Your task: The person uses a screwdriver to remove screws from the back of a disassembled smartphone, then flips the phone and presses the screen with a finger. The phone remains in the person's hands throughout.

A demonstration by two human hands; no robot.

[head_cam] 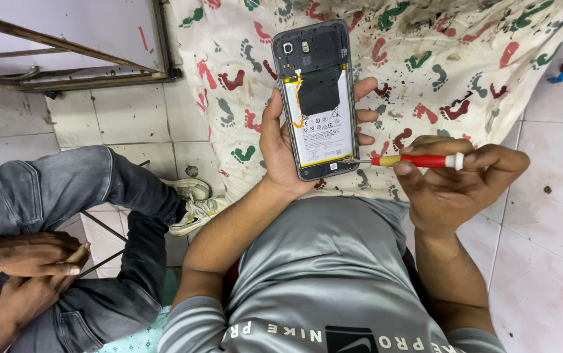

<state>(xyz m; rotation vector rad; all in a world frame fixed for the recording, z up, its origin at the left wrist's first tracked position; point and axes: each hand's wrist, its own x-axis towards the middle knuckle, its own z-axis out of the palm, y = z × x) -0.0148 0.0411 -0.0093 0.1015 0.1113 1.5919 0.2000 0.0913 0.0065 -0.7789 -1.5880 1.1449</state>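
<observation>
Footprint cloth (425, 59) behind; hands hold phone (317, 98), screwdriver (418, 160).

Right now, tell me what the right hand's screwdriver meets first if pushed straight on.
The right hand points the screwdriver leftward; its tip appears already at the phone's lower right edge, so it likely meets that.

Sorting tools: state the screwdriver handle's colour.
Red, with a yellow collar and white end cap; the screwdriver shows best in the head view, in the right hand.

Screwdriver tip (353, 161) too small to tell
</observation>
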